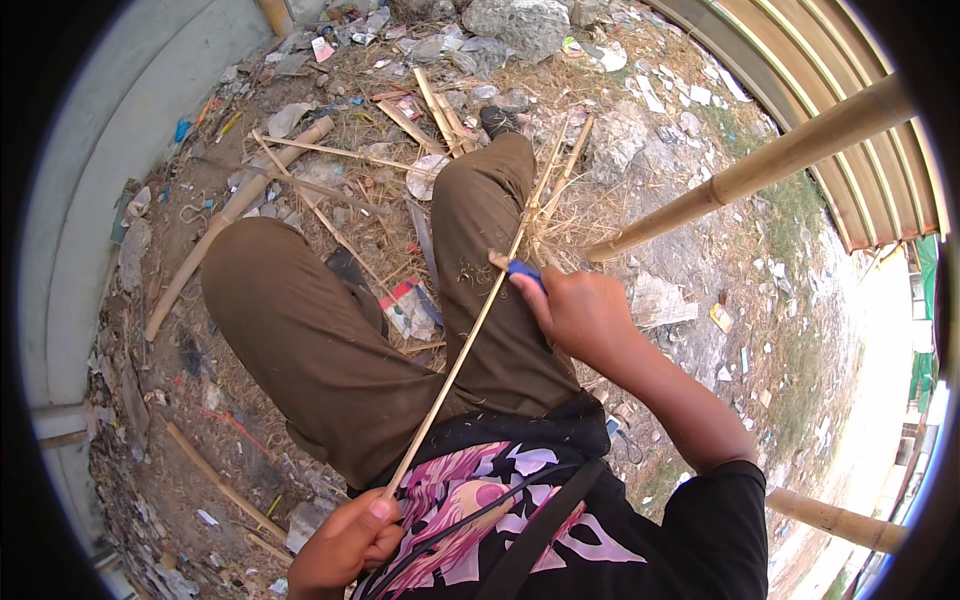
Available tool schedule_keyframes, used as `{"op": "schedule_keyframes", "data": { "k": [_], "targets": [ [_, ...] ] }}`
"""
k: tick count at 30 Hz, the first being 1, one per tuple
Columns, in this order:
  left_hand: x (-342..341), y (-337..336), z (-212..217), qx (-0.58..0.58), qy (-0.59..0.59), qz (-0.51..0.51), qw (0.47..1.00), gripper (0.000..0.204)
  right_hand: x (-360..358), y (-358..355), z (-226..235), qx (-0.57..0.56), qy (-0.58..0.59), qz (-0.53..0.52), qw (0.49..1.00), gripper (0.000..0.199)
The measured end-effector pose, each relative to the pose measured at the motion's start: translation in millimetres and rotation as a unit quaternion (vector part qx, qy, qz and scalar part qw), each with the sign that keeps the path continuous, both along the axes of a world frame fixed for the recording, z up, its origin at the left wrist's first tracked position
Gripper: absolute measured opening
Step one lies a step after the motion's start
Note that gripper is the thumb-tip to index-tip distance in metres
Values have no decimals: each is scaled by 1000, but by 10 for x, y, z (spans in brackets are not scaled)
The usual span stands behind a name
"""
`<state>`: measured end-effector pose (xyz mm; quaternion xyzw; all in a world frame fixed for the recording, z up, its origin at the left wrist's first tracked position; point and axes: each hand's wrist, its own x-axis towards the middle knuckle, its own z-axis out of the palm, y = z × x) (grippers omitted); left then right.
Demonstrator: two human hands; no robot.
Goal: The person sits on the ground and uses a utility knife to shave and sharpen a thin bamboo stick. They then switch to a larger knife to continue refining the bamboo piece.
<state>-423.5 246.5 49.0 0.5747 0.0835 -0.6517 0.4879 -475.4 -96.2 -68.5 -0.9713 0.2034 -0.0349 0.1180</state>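
A long, thin bamboo strip (462,358) slants across my lap from near my waist up past my raised right knee. My left hand (345,545) is closed around its near end, thumb on top. Further up, my right hand (585,310) is closed at the strip's middle, fingers against it. A small blue piece (526,272) shows at these fingers; whether it is a wrap or part of a tool I cannot tell. Any blade there is hidden. Pale, curly shavings cling to my brown trousers (490,345).
Thick bamboo poles (740,175) slope in at the right; another pole (225,225) lies at the left. Split bamboo pieces (435,110) lie beyond my feet. Litter and rocks (520,25) cover the ground. A grey wall (90,200) bounds the left, corrugated sheeting (820,60) the upper right.
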Motion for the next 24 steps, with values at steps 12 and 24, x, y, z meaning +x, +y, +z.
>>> {"op": "schedule_keyframes", "data": {
  "k": [12,24],
  "targets": [
    [123,-41,-65,-6,41,11,999,37,118,-483,-332,25,-4,-26,999,53],
    [240,-190,-300,-112,198,118,967,37,162,129,111,94,5,1,996,56]
  ]
}}
